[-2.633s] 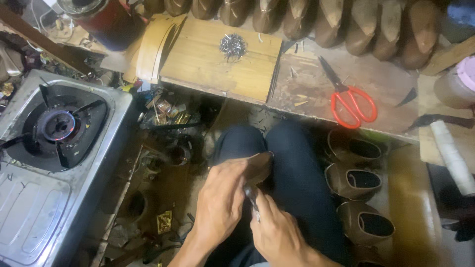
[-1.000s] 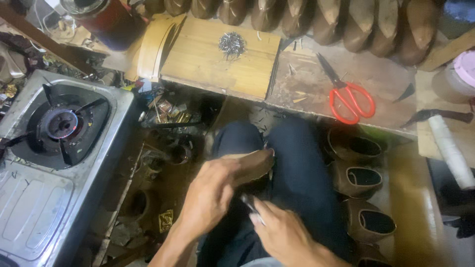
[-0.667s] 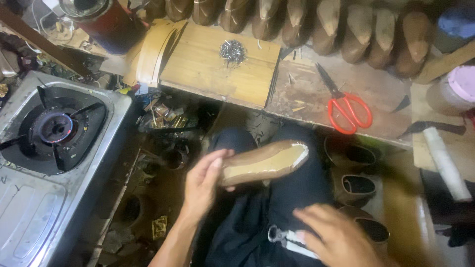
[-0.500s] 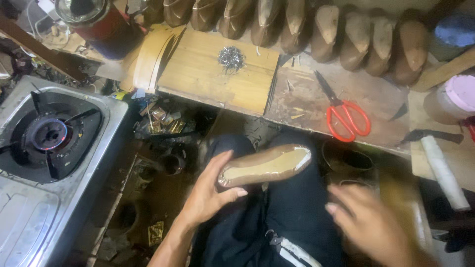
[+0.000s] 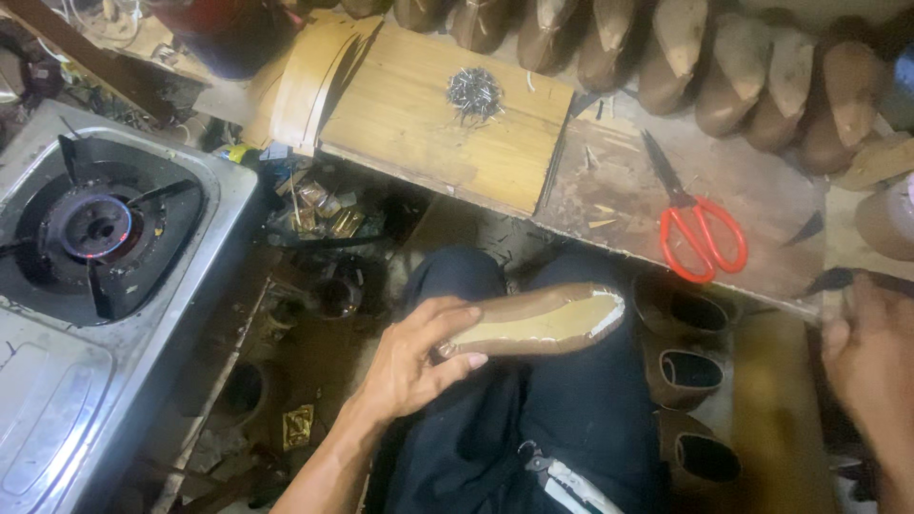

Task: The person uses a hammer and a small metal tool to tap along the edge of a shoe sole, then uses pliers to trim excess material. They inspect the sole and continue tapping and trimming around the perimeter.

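The left hand (image 5: 409, 366) has its grip closed around the heel end of a brown shoe (image 5: 538, 322), thumb on the near side and fingers curled over the far edge. The shoe lies sole-up, pale sole showing, level above the person's dark trousers (image 5: 571, 409), toe pointing right. The right hand (image 5: 871, 366) is well apart at the right edge, blurred; whether its grip is wide or closed cannot be told. Beside the knees, 3 brown shoe uppers (image 5: 685, 376) stand in a column. Beyond them, on the worn bench (image 5: 609, 190), lie red-handled scissors (image 5: 690, 224) and a wooden board (image 5: 428, 114) carrying a small heap of nails (image 5: 473, 92). Shoe lasts (image 5: 724, 67) line the far edge. A gas stove (image 5: 95, 238) sits at left.
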